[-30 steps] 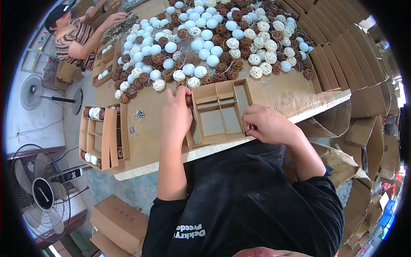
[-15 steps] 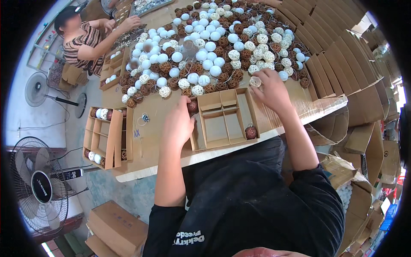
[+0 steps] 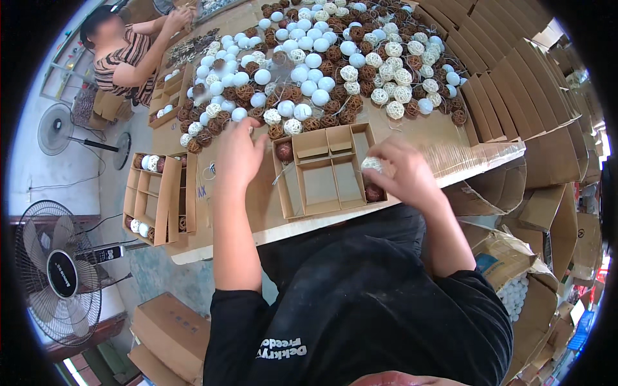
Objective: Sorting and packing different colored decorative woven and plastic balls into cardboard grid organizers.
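In front of me lies a divided cardboard box, with a dark red glitter ball in its far left corner and another dark red ball in its near right corner. My right hand is closed on a white woven ball and holds it over the box's right side, just beyond the near red ball. My left hand reaches to the pile's near edge, left of the box. Its thumb stands apart from the fingers, and its fingertips are close to a plain white ball.
A large pile of white, cream and brown woven balls covers the table's far part. Partly filled divided boxes stand at left. Stacked cardboard dividers rise at right. A person works at far left, near fans.
My left hand has left the red ball in the box and moved left to the pile's edge. My right hand has brought the white woven ball nearer, over the box's right side.
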{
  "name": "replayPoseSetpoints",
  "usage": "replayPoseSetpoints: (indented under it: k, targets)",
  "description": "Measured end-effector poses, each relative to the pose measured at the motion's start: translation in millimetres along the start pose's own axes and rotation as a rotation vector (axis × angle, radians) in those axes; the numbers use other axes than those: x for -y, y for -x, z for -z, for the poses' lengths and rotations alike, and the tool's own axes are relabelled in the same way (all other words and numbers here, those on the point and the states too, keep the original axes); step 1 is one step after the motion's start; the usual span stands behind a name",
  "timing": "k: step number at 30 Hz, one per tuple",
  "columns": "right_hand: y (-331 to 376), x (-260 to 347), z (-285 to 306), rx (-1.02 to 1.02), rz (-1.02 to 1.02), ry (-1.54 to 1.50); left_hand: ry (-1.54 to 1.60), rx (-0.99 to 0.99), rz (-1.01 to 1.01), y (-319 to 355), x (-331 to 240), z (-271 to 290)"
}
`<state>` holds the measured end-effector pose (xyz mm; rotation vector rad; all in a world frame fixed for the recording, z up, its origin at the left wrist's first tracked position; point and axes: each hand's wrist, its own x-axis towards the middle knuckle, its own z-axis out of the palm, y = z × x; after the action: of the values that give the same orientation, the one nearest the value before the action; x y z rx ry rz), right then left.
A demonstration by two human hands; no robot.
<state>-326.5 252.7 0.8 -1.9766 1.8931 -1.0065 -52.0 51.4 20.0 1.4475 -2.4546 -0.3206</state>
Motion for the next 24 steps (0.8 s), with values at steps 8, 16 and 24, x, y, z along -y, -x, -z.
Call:
replayPoseSetpoints:
  k: [8,16,24]
  targets:
    - [2,-2,-30,-0.066,0.010,0.098,-0.066,-0.042,0.112,-18,44,-33]
    - [-6,-15,-28,0.104,-0.047,0.128,0.680,0.223,0.128,32,29,22]
    - [-5,-8,-27,0.166,-0.086,0.090,0.808,0.540,0.073,75,10,31]
